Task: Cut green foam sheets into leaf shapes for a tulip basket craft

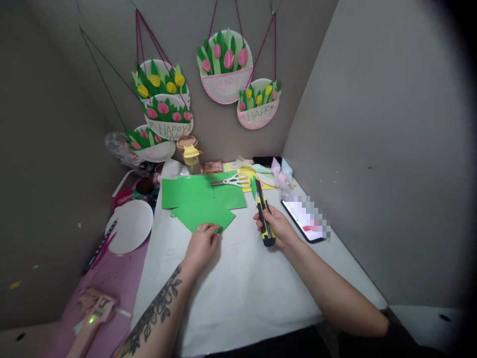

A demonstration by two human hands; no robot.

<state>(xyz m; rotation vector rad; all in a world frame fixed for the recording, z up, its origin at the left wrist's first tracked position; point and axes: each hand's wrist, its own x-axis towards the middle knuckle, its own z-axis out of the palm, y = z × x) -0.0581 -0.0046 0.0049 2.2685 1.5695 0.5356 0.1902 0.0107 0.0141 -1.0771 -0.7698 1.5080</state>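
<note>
A pink glue gun lay on the purple surface, its green light on, probably parked there for easy reach. The left hand had its fingers bunched at the near edge of the front green sheet, apparently steadying it on the table; whether they pinched it, I could not tell. White scissors lay beyond. The right hand had its fingers wrapped around a yellow-and-black cutter, tip pointing away, likely for safety. A lit phone rested beside it, its text unreadable. "HAPPY" was written on the hanging left plate, middle plate, faintly, and right plate.
</note>
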